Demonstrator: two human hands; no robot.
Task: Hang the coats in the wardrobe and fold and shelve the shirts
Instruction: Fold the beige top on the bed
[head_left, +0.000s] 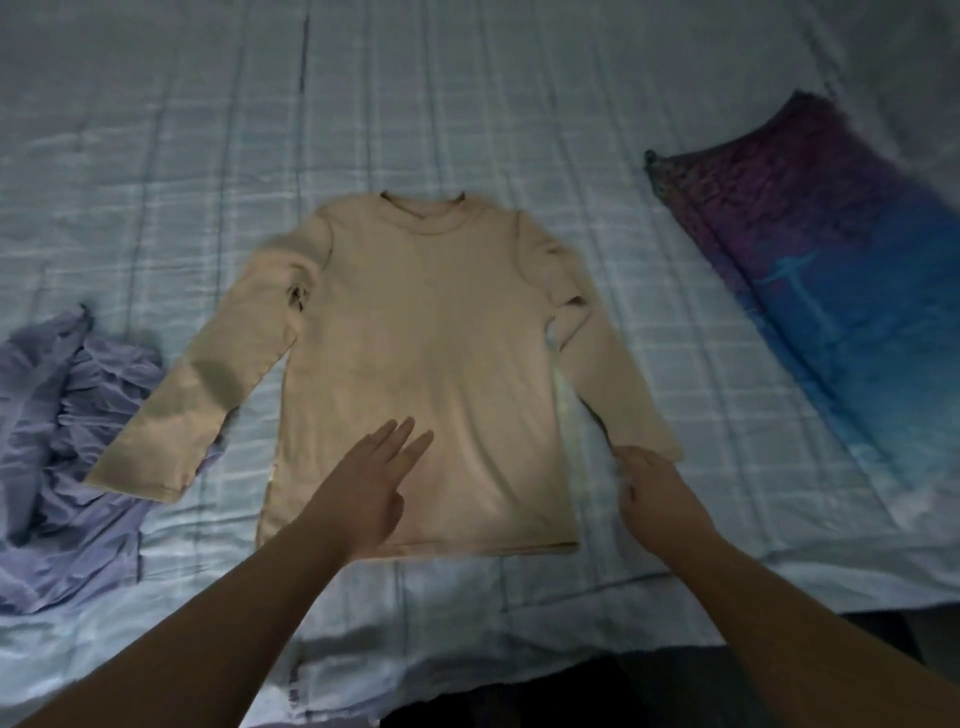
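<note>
Garments: two are lying on the bed (519, 104), with one long patterned cloth besides.
Lilac garment (57, 467): one, lying crumpled at the left edge of the view, running out of frame on the left; the shirt's left-side cuff is resting over its right fringe.
Beige shirt (426, 353): one, long-sleeved, lying flat in the middle of the bed, collar pointing away from the person, both sleeves slanting outward and down; its hem is sitting near the bed's near edge.
Left hand (363, 493): one, reaching over the lower body of the shirt, fingers (400, 436) stretching out straight and slightly apart, gripping nothing; whether the palm is pressing the cloth I cannot tell.
Right hand (660, 499): one, its fingers curling at the cuff of the right-side sleeve, appearing to be pinching it; the blur is hiding the exact grip.
Patterned cloth (841, 291): one, purple fading to blue, lying as a long slanted strip to the right, well apart from the shirt.
Open room: bare checked sheet is showing above the collar and in a wide band between the right sleeve and the patterned cloth; a narrower band is lying between the shirt's body and the left sleeve.
</note>
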